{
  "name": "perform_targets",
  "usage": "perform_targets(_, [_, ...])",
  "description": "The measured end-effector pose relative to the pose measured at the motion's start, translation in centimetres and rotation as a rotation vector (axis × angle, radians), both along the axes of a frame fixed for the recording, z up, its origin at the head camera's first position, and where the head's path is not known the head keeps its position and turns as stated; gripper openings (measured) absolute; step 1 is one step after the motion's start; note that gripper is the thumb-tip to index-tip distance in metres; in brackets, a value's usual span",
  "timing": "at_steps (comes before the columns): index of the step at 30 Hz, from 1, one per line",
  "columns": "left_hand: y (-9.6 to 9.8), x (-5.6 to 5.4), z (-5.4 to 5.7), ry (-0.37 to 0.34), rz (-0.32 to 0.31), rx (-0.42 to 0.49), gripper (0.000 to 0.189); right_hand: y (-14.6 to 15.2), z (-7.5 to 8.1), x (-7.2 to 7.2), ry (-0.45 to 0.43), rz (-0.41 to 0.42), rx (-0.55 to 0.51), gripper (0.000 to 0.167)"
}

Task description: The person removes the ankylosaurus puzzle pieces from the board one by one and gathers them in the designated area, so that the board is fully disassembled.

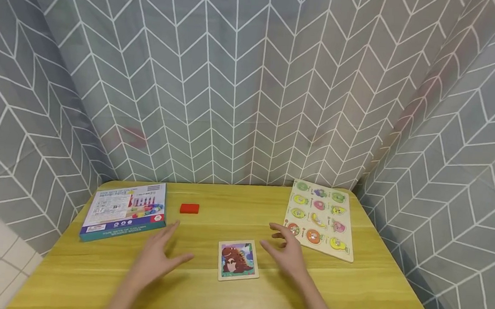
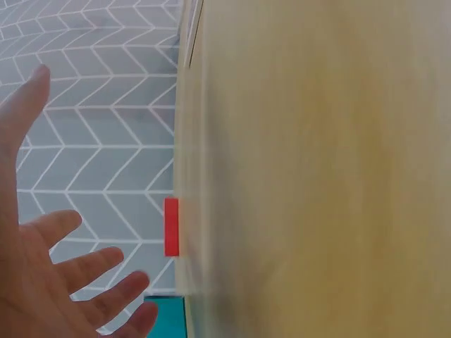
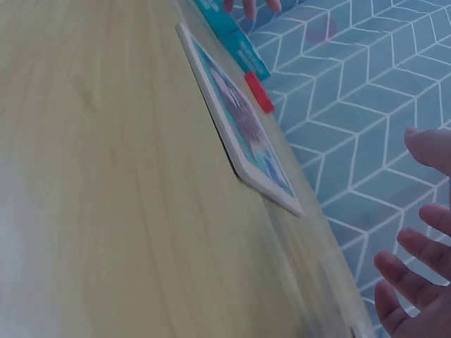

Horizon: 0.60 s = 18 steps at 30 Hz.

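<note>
Between the two hands lies a small square dinosaur puzzle [image 1: 238,260] in a pale wooden frame, flat on the table. To its left hovers my left hand [image 1: 158,261], thumb and fingers spread apart, holding nothing. In the left wrist view that hand [image 2: 84,274] shows its fingers loosely extended. On the puzzle's other side my right hand [image 1: 288,253] is raised with relaxed, slightly bent fingers and nothing in them. The right wrist view shows the puzzle [image 3: 243,123] apart from the right hand [image 3: 423,274].
A flat teal-edged box [image 1: 125,210] lies at the back left, with a small red block [image 1: 189,208] beside it. At the back right is a wooden fruit puzzle board [image 1: 320,219]. A patterned curtain [image 1: 243,87] hangs behind the wooden table [image 1: 203,300].
</note>
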<state>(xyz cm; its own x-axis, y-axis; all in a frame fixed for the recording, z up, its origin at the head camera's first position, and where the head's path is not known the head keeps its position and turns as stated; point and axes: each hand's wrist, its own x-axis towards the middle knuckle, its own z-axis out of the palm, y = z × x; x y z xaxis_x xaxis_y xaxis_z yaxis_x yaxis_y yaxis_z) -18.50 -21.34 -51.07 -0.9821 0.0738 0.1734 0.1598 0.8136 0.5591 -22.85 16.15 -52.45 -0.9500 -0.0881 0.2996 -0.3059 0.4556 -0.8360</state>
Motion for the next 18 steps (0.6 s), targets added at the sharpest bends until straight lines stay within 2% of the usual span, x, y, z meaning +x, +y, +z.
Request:
perform_targets(7, [1.4,-0.7,-1.2,-0.076,-0.05,0.13,0.109,-2.1,-0.6,-1.1,-0.057,0.084,-0.073,0.047])
perform_targets(12, [2.6,-1.0,-2.4,-0.096,-0.087,0.211,0.106,-3.4,-1.0,-2.0,-0.04,0.167,-0.082,0.042])
perform_targets(18, [4.0,-1.3,-3.4,-0.119,-0.152,0.235,0.105,-4.6,-1.4,-2.5,-0.038,0.247,-0.055,0.035])
